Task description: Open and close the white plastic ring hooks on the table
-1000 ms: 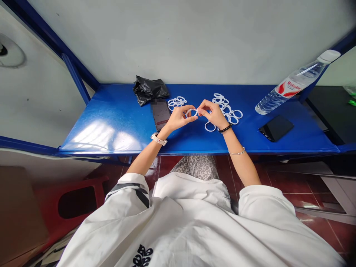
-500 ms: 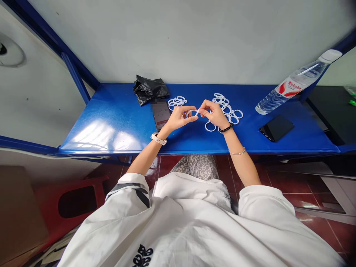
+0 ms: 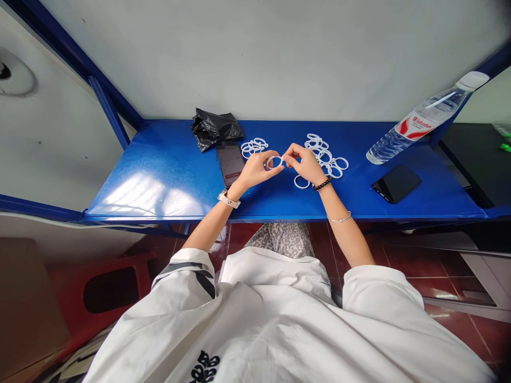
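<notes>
Above the blue table, between my two hands, is a thin white ring (image 3: 273,156). My left hand (image 3: 254,170) pinches it with thumb and fingers, around its left side. The fingertips of my right hand (image 3: 305,164) are pressed together at the ring's right edge; any small part in them is too tiny to make out. Beside and partly behind the right hand lies a loose pile of similar white rings (image 3: 329,159). A smaller cluster of white rings (image 3: 254,146) lies just beyond the left hand.
On the blue table (image 3: 179,165), a lit phone (image 3: 231,166) lies beside my left hand, with a crumpled black plastic bag (image 3: 217,129) behind it. At the right stand a water bottle (image 3: 419,123) and a dark phone (image 3: 397,184) lying flat. A wall (image 3: 255,64) rises behind.
The ring has turned a little, so its round opening shows more plainly. My right fingertips have shifted slightly at its edge; everything else stays put.
</notes>
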A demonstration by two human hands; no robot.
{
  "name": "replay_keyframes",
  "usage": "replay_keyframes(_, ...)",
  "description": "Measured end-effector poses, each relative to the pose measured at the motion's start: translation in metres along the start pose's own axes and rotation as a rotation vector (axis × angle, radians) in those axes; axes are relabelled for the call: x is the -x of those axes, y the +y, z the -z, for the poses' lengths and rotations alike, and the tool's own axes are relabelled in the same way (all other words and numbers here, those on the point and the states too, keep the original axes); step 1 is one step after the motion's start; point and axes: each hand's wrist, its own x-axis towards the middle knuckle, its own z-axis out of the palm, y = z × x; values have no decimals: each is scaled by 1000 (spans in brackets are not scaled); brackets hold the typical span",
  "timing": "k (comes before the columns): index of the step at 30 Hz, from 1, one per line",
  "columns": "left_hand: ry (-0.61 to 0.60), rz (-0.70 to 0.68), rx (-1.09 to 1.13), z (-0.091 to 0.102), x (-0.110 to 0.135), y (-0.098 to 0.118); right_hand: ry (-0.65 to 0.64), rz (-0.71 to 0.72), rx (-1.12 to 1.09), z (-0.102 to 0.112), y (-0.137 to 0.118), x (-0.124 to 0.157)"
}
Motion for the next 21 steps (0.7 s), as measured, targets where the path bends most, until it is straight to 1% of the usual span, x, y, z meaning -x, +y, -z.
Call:
replay_keyframes(3, -37, 16, -197, -1, 1, 1, -30, -39, 176, -2, 1, -1)
replay_keyframes(5, -50, 34, -325, -2, 2, 1, -25, -74, 320, -1, 1, -1)
replay_keyframes(8, -43, 72, -475, -2, 1, 0, 49, -161, 527, 7, 6, -1)
replay_keyframes(10, -29, 110, -548, -2, 1, -1, 96, -225, 624, 15, 11, -1)
replay_keyframes(12, -26, 155, -605, -1, 0, -2, 109, -272, 681, 22, 16, 1)
replay_keyframes(15, -26, 200, -665, -1, 1, -2, 68, -331, 725, 27, 18, 3)
replay_keyframes(18, -13, 205, -682, -1, 2, -3, 12, -365, 738, 25, 13, 4)
replay_keyframes(21, 11, 195, -660, -2, 2, -7, -9, -355, 732, 23, 10, 4)
